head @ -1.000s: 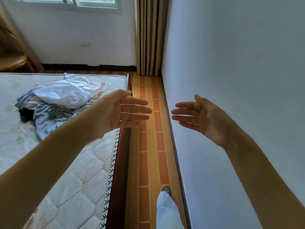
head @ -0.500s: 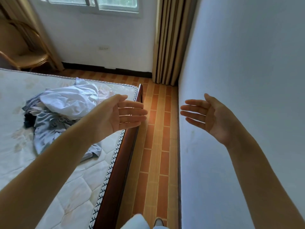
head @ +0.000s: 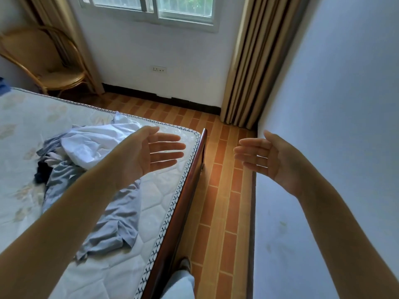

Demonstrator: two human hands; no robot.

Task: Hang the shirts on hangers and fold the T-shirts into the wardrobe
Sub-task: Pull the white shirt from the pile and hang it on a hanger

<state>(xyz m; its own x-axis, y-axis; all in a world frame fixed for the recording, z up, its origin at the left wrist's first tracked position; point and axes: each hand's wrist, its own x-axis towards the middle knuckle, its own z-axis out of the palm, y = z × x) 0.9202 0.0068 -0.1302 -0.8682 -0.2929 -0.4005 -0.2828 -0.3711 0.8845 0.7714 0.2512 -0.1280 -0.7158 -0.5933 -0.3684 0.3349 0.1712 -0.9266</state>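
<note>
A heap of clothes lies on the mattress (head: 26, 117) at left: a crumpled white shirt (head: 92, 143) on top, a grey-blue garment (head: 116, 219) spread toward the bed's edge, and something dark (head: 43, 171) underneath. My left hand (head: 149, 154) is held out above the mattress corner, palm facing right, fingers straight and empty. My right hand (head: 269, 158) is raised over the floor strip beside the wall, palm facing left, fingers straight and empty. The two palms face each other. No hanger or wardrobe is in view.
A dark wooden bed rail (head: 185, 203) borders a narrow strip of tiled floor (head: 220, 190) along the white wall (head: 334, 126) at right. A rattan chair (head: 54, 67) stands at the back left, curtains (head: 252, 67) and a window (head: 151, 7) at the back. My leg (head: 181, 283) is at the bottom.
The view has tilted up and swung left, so more of the window, chair and mattress shows. Both hands stay raised, open and empty, at about the same spacing.
</note>
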